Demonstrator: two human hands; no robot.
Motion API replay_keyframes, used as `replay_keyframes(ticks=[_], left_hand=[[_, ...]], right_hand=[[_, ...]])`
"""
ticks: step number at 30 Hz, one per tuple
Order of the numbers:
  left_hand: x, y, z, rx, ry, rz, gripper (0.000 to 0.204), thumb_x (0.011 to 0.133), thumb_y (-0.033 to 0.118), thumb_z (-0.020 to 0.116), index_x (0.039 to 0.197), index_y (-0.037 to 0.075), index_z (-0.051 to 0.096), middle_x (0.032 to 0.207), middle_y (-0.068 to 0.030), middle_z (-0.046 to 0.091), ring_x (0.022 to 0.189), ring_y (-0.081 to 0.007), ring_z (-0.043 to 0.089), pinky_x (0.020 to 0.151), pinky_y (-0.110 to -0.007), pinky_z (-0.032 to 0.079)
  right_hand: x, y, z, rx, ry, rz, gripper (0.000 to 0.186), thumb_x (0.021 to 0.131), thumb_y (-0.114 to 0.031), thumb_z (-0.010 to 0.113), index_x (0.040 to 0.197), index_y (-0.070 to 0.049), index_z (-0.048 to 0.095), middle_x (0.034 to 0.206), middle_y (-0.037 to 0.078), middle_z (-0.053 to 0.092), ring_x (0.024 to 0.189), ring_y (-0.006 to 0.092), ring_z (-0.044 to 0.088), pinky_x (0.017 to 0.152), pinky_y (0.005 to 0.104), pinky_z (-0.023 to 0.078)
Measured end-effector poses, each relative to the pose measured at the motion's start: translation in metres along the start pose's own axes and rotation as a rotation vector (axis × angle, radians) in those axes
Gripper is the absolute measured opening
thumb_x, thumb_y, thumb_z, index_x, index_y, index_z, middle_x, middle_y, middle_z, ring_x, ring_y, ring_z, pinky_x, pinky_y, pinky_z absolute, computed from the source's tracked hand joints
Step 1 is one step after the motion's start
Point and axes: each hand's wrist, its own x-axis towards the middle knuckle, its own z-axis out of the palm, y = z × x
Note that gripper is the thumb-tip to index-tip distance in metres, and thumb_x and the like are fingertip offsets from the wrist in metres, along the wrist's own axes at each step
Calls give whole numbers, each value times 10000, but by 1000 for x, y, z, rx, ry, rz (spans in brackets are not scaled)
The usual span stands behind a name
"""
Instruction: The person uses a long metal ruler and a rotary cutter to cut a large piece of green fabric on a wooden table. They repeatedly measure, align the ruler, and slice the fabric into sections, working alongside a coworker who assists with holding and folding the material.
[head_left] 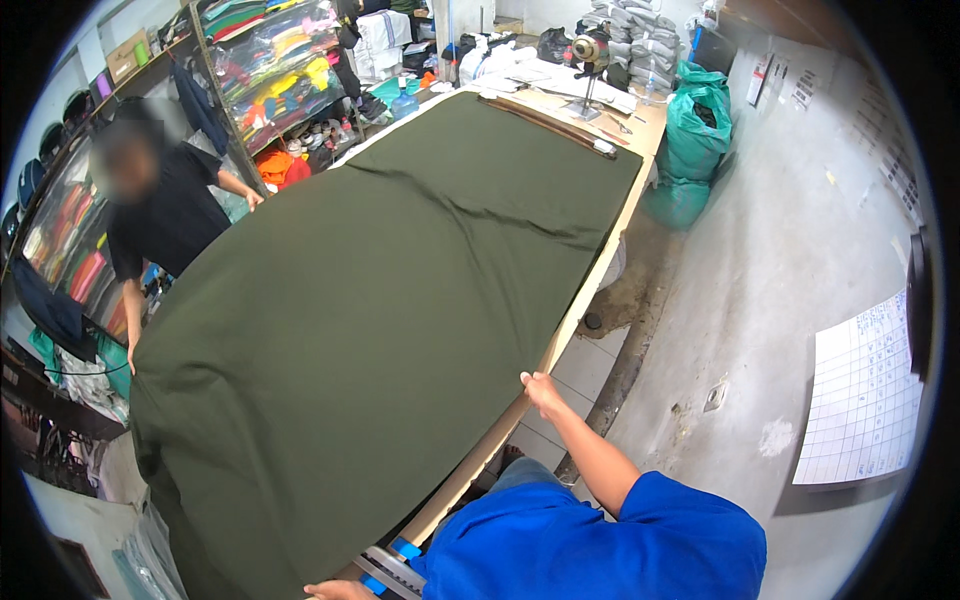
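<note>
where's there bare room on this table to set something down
Little: the green cloth covers nearly the whole table. Bare wood shows along the edge by the right hand. The far end around the cutting machine is crowded.

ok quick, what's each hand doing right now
Left hand: resting at the green fabric's near edge; grip cannot be told.
Right hand: fingers closed on the fabric's edge.

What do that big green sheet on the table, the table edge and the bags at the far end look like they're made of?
The green sheet looks like matte woven cloth: it drapes and shows soft creases. The table edge looks like bare pale wood or board, unpainted. The teal bags look like thin glossy plastic, crinkled with highlights. The right hand rests at the cloth's edge; the left hand at its near corner.
</note>
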Motion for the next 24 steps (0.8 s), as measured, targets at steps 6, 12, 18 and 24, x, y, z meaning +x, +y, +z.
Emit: replay_keyframes(ticks=[6, 12, 18, 24], left_hand=[[24, -13, -12, 64, -57, -125, 679, 1101, 556, 403, 1263, -59, 642, 1189, -134, 708, 958, -247, 660, 755, -354, 536], [58, -60, -4, -211, -299, -597, 749, 1061, 703, 428, 1203, -7, 619, 1045, -87, 680, 762, -184, 597, 649, -312, 538], [15, -82, -7, -28, -592, -451, 626, 1042, 694, 532, 1027, 79, 652, 787, -13, 648, 557, -148, 529, 499, -295, 422], [-23, -56, 0, 286, -535, -160, 610, 1079, 573, 582, 751, 65, 499, 654, -28, 517, 589, -152, 473, 551, -340, 427]], right_hand=[[-16, 14, 30, -20, -61, 6, 386, 1067, -335, 608, 965, 37, 638, 872, 111, 661, 813, 245, 604, 745, 461, 493], [-9, 16, 32, 32, -46, -13, 346, 1068, -330, 627, 903, -33, 561, 734, 59, 565, 578, 163, 502, 482, 365, 399], [-18, 20, 40, 185, -128, -18, 356, 1090, -290, 630, 836, -93, 477, 668, 33, 522, 490, 133, 450, 450, 327, 365], [-36, 7, 46, 165, -114, 5, 295, 1065, -211, 666, 856, -71, 512, 654, 13, 510, 489, 115, 456, 440, 310, 354]])
